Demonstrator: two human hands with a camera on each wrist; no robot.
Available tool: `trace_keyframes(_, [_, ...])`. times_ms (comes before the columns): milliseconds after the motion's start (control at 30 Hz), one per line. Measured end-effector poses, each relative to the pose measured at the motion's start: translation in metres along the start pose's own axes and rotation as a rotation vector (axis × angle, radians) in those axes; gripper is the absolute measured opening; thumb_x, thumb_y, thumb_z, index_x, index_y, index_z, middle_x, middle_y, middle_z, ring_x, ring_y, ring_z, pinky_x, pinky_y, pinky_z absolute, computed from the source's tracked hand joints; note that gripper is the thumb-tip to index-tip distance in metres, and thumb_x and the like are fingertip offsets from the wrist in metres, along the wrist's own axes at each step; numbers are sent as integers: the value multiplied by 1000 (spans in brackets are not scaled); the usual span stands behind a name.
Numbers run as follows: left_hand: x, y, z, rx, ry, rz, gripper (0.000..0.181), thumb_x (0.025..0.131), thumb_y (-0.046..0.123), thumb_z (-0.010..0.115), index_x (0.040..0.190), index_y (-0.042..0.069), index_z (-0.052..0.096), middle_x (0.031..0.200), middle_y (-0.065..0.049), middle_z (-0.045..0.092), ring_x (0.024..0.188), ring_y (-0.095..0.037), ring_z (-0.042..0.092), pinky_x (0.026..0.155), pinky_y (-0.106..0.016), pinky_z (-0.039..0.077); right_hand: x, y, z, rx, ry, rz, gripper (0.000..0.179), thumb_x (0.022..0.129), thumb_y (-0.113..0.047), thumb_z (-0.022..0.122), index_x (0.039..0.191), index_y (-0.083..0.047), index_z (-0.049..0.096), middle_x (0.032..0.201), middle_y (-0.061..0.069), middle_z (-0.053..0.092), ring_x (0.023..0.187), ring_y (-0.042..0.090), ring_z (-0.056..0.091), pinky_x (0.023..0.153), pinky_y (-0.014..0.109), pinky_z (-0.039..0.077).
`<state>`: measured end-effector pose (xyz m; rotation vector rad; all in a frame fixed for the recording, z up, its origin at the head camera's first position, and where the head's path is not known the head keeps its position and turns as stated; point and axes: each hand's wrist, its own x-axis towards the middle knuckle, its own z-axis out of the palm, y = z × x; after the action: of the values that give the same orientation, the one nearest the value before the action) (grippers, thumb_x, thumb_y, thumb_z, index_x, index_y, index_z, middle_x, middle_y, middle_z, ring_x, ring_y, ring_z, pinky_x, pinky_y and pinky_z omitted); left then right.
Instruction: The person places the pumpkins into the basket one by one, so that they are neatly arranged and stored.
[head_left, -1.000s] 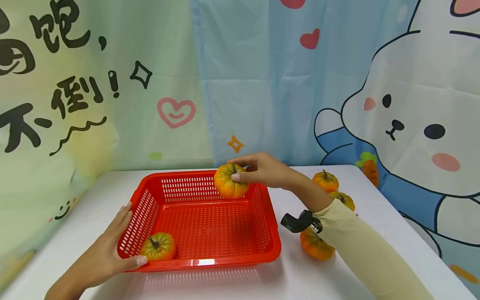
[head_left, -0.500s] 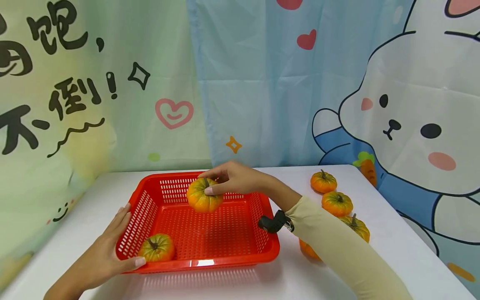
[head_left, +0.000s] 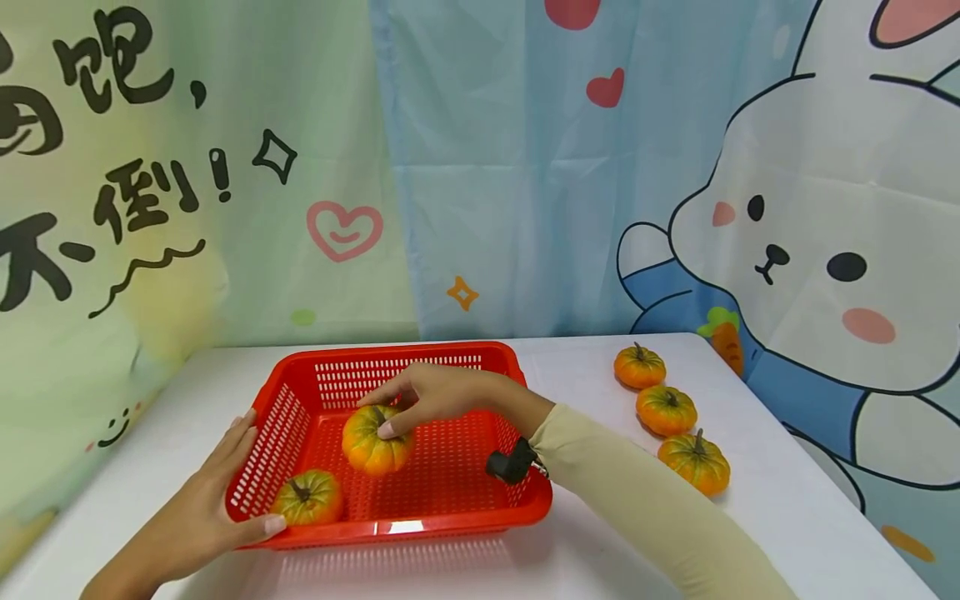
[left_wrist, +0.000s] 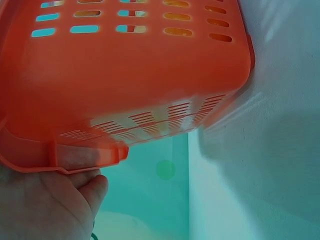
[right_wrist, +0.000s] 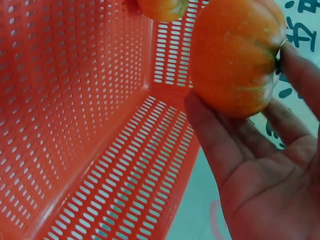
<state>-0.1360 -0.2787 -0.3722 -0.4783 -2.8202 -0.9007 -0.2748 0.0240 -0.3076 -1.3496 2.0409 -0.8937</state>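
In the head view my right hand (head_left: pixel 431 396) holds a small orange pumpkin (head_left: pixel 367 446) from above, between thumb and fingers, over the inside of a red plastic basket (head_left: pixel 397 530). The right wrist view has this pumpkin (right_wrist: pixel 235 55) gripped at its side, with the basket's slotted wall (right_wrist: pixel 125 185) beside it. Another pumpkin (head_left: pixel 311 498), greener on top, sits in the basket's near left corner. My left hand (head_left: pixel 202 492) rests at that corner, fingers straight along the left side and thumb on the front rim. In the left wrist view, the left hand (left_wrist: pixel 50 205) touches the rim from outside.
On the white table (head_left: pixel 600 542), to the right of the basket, three pumpkins stand in a slanting row: a far one (head_left: pixel 639 367), a middle one (head_left: pixel 666 410) and a near one (head_left: pixel 695 463). A printed curtain (head_left: pixel 480 208) hangs behind the table.
My right hand has carried the pumpkin leftward and down, from the basket's back right rim to above its left half. The left hand stays at the corner.
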Motion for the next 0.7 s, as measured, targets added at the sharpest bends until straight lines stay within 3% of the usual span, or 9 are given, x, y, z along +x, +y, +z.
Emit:
trace_keyframes(200, [0,-2,0,17,-5,-9,108,75,38,80,153,-5,17,161,-16,8,146,-36,5,90,-74,32,14,5,10,-19,-89,17,49,92,-22,69,138,-10,57,117,-9,64,104,4,58,89,20,46])
trace_keyframes(433, [0,-3,1,-8,4,6,108,75,35,80,153,-3,16,161,-14,7,146,-33,4,95,-71,28,24,9,15,-85,-68,43,48,90,-25,71,135,-11,60,120,-8,63,108,4,56,89,18,44])
trace_keyframes(700, [0,-2,1,7,1,-3,108,75,36,80,154,-2,16,161,-14,7,146,-33,5,93,-72,31,34,22,18,-78,-79,124,47,86,-22,76,130,-10,64,118,-7,66,106,-1,58,87,16,44])
